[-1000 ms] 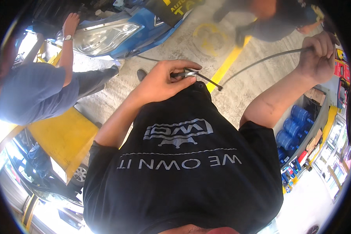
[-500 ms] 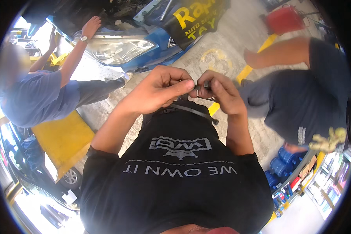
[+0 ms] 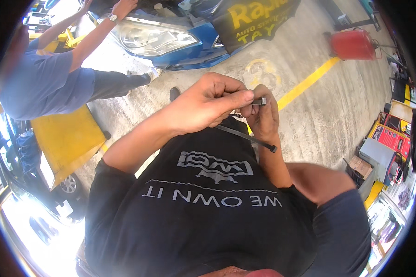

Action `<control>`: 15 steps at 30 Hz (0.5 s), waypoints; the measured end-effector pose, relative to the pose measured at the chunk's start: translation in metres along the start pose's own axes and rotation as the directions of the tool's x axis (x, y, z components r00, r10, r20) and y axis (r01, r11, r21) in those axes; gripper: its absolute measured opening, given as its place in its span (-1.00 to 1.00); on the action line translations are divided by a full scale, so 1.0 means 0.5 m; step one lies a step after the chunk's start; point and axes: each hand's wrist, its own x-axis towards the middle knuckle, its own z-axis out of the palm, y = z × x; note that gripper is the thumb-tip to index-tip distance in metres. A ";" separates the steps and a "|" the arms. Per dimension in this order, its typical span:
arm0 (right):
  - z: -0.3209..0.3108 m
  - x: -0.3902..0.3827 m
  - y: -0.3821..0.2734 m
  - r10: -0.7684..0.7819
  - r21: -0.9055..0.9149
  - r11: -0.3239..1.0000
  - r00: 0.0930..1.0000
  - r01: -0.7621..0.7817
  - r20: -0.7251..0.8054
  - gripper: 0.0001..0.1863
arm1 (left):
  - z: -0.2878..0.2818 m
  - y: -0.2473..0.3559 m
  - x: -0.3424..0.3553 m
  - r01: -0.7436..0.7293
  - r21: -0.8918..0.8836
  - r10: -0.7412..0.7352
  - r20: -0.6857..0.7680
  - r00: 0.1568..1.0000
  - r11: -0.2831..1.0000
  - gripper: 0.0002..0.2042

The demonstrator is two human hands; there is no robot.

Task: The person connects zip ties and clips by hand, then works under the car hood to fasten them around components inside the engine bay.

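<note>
black strap [image 3: 245, 137], looks like a cable tie, is held up in front of the chest, over the lower edge of the black shirt [image 3: 208, 217]. far end w/ small squared head hangs free toward the person's r; near end is hidden under the l hand [image 3: 215, 101]. a 2nd small dark blocky pc [image 3: 260, 101] is seen at the l thumb tip, right by the r hand [image 3: 266, 117]; prob another tie head, can't confirm.

l fingers are curled in, thumb pressed on index, next to no gap; dark pc is apparently pinched there. r fingers are part curled, tips brought up against the same pc; firm hold or just contact can't be told, view partly blocked.

step in hand is judged to be handling/threading of the ties between both hands, prob early-mid. tip insertion not confirmed, too small to see. next move prob calls for the head to be kept steady w/ l pinch, the tail to be lined up & drawn thru w/ r fingertips, loose strap to be kept clear.
</note>
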 end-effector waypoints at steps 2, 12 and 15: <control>-0.001 0.001 -0.001 -0.022 -0.037 0.999 1.000 0.023 0.002 -0.53 | 0.002 0.000 -0.002 -0.011 0.017 0.011 -0.016 1.000 1.000 -0.63; -0.003 -0.002 -0.006 -0.014 -0.212 0.977 1.000 0.009 -0.021 -0.48 | -0.005 -0.001 0.000 0.002 0.063 -0.001 -0.010 1.000 0.998 -0.62; -0.003 -0.003 -0.007 0.003 -0.251 0.968 1.000 -0.007 -0.014 -0.50 | -0.008 -0.001 0.003 0.008 0.083 -0.007 -0.016 1.000 0.997 -0.62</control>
